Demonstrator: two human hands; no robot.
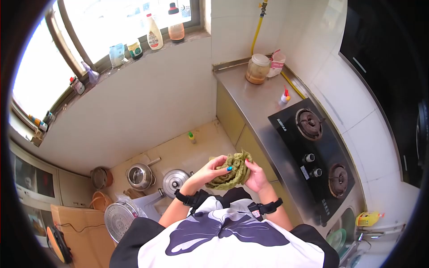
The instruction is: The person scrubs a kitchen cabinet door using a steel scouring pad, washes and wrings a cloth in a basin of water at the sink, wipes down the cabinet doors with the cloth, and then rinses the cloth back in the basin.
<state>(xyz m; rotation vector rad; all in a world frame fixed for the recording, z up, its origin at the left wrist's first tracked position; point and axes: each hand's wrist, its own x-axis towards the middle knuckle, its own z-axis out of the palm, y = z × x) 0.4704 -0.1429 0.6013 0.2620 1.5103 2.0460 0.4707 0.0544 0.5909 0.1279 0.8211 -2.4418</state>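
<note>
Holding the middle of the scene, and it's a crumpled green cloth (230, 173), bunched up in front of the person's body, just left of the steel counter (248, 105)! Left hand (211, 173) first: its grip is clamped on the cloth, the blue-nailed thumb laid across the folds. Now the right hand (258, 178): that grip is clamped on the other end, a red nail showing at the fabric's upper edge. Black straps (270, 206) circle both wrists, and right below comes a white top (219, 245) with a big dark bow print.

Over to the right, the counter carries a black two-burner gas stove (288, 134), two round knobs (309, 157) set between its burners. Up at the far end, a lidded clear jar (258, 70), something brown in its bottom, stands right beside a pink-and-white bag (276, 62); nearer the stove, a small red-topped bottle (285, 96). Behind them, a yellow hose (258, 33) runs down the wall.

Swing left, down low: a steel lidded pot (175, 182), a glass-lidded pot (140, 176) near it, and a perforated steel tray (117, 223) closer to the person. Well apart from those, a green-capped bottle (191, 137) stands on the floor (208, 134). And up by the window, a white bottle (154, 33) and its neighbours line the sill (190, 38)!
</note>
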